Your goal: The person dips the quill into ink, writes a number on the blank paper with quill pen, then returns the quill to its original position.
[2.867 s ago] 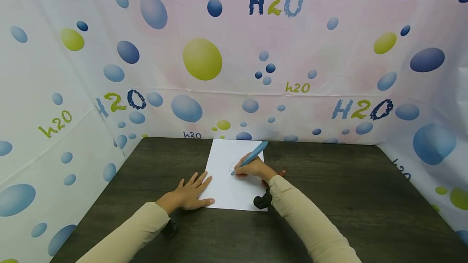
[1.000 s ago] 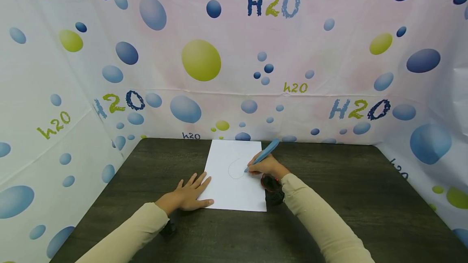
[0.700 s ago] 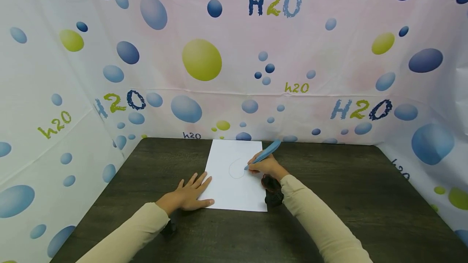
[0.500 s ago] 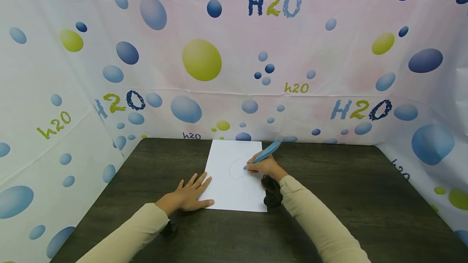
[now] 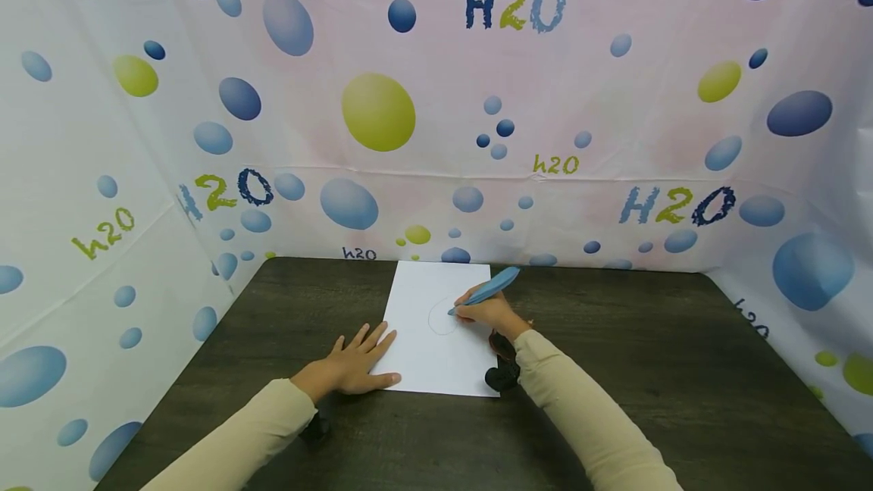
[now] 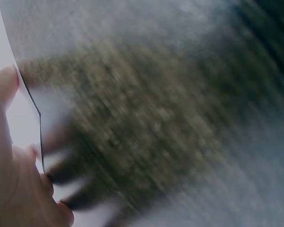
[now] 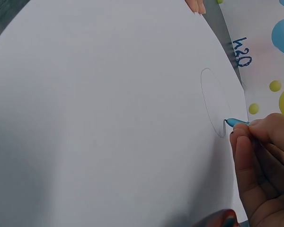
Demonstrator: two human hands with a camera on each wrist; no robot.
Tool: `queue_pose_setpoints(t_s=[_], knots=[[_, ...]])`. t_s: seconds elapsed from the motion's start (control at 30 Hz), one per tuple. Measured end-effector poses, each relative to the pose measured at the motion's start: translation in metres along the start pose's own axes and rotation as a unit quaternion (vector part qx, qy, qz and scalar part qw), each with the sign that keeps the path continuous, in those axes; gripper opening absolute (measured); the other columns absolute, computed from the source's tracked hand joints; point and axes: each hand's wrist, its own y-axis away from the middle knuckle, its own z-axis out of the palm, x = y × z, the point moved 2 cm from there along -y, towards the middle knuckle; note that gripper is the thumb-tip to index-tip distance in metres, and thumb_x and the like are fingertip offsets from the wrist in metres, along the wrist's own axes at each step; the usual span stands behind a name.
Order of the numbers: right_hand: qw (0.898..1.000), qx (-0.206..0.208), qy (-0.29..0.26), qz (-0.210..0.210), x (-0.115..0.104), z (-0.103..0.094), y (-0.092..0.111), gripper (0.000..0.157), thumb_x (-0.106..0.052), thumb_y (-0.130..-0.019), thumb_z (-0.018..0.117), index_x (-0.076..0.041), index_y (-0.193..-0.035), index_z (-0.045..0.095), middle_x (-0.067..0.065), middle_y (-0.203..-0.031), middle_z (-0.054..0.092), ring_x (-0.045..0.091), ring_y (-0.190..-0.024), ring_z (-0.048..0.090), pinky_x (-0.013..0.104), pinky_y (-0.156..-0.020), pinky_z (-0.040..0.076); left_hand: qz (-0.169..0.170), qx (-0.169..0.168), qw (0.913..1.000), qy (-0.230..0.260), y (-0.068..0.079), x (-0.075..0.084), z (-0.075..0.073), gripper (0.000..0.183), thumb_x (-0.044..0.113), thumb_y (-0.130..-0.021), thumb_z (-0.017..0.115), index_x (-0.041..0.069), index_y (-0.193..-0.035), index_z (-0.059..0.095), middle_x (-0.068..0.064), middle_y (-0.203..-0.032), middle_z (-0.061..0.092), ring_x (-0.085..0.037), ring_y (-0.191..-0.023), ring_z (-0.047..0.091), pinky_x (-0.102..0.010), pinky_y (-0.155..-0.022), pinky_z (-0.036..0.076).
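Pen slants, pinched in the right hand.

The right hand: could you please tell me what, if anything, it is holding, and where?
A blue pen; the right hand pinches it just behind its tip.

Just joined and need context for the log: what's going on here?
A person appears to be drawing on a white sheet lying on a dark table. Their right hand holds a blue pen, its tip at a thin round outline on the paper. Their left hand rests with fingers spread at the sheet's left edge. Whether the outline is fully closed, I can't tell.
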Motion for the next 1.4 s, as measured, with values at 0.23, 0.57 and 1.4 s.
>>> queue_pose_setpoints(t_s=[0.23, 0.57, 1.4], knots=[[1.0, -0.012, -0.003, -0.009, -0.007, 0.003, 0.005, 0.005, -0.002, -0.078, 0.075, -0.003, -0.082, 0.074, 0.007, -0.068, 0.071, 0.015, -0.061, 0.068, 0.027, -0.061, 0.056, 0.006, 0.005, 1.0, -0.001, 0.001, 0.001, -0.001, 0.084, 0.063, -0.092, 0.046, 0.016, -0.155, 0.017, -0.009, -0.161, 0.007, -0.038, -0.146, 0.006, -0.07, -0.107, 0.008], [1.0, 0.0, 0.021, -0.011, -0.006, 0.013, 0.003, 0.009, -0.003, -0.078, 0.076, -0.001, -0.086, 0.074, 0.004, -0.064, 0.069, 0.011, -0.058, 0.066, 0.027, -0.059, 0.054, 0.001, 0.007, 1.0, -0.006, 0.001, 0.002, -0.001, 0.084, 0.063, -0.092, 0.046, 0.016, -0.155, 0.017, -0.009, -0.161, 0.007, -0.038, -0.146, 0.006, -0.069, -0.107, 0.008], [0.996, -0.067, 0.006, -0.054, -0.015, 0.026, 0.012, 0.013, 0.002, -0.08, 0.073, 0.007, -0.092, 0.072, 0.013, -0.075, 0.072, 0.019, -0.064, 0.07, 0.031, -0.063, 0.057, 0.002, 0.0, 1.0, 0.006, 0.008, 0.008, -0.007, 0.083, 0.062, -0.093, 0.045, 0.014, -0.155, 0.019, -0.01, -0.161, 0.008, -0.039, -0.146, 0.006, -0.069, -0.108, 0.007]])
